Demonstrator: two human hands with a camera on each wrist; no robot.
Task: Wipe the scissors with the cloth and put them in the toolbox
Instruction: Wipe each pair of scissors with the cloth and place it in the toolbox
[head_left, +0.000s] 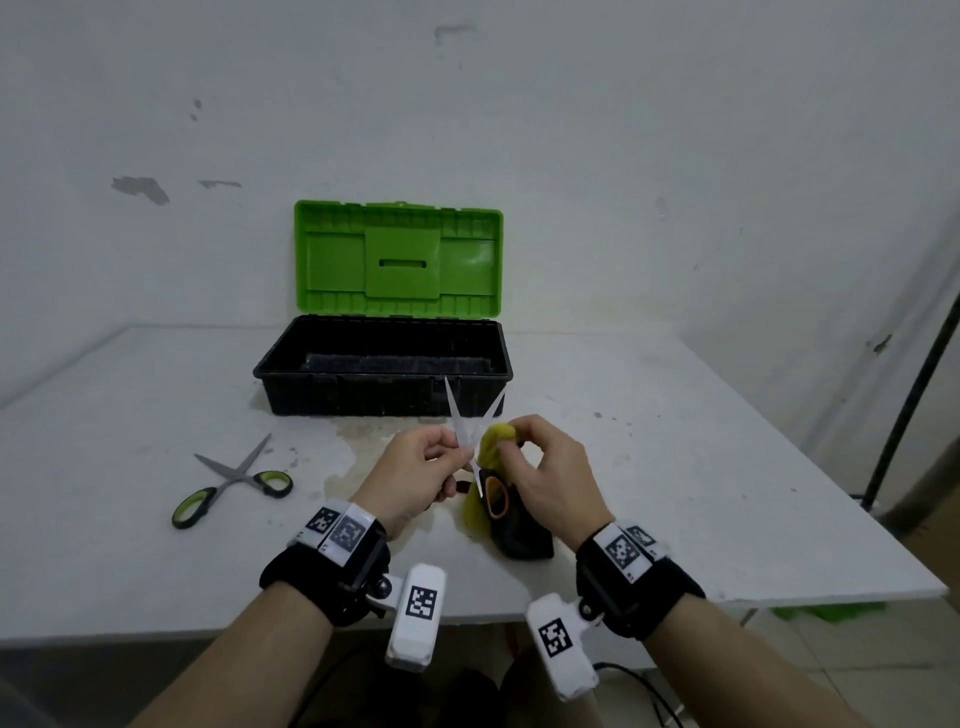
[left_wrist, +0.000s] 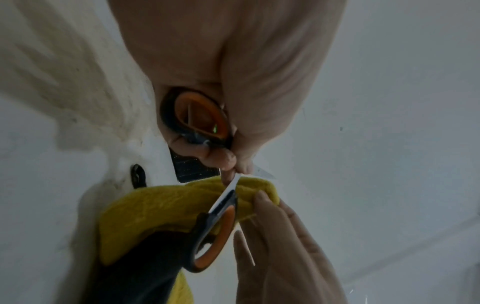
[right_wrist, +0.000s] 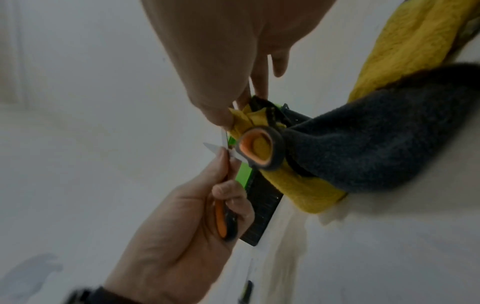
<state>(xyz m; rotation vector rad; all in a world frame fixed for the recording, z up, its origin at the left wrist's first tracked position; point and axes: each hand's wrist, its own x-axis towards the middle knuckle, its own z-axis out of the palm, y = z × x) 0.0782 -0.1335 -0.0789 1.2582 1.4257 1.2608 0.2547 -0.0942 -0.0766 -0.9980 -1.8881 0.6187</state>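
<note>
Orange-handled scissors (head_left: 459, 419) stand with their blades spread, points up, just in front of the toolbox. My left hand (head_left: 451, 456) grips them, one handle ring (left_wrist: 223, 117) inside its curled fingers and its fingertips on a blade near the pivot. A yellow and dark grey cloth (head_left: 492, 448) is pinched by my right hand (head_left: 511, 442) against the right blade; its tail hangs down to the table behind the free handle ring (right_wrist: 243, 148). The black toolbox (head_left: 363, 401) stands with its green lid (head_left: 397, 257) upright. Green-handled scissors (head_left: 234, 480) lie on the table at the left.
The white table (head_left: 675, 467) has a stained patch in front of the toolbox. A white wall rises close behind the box. A dark pole (head_left: 909, 405) leans past the table's right edge. Cables lie on the floor below the near edge.
</note>
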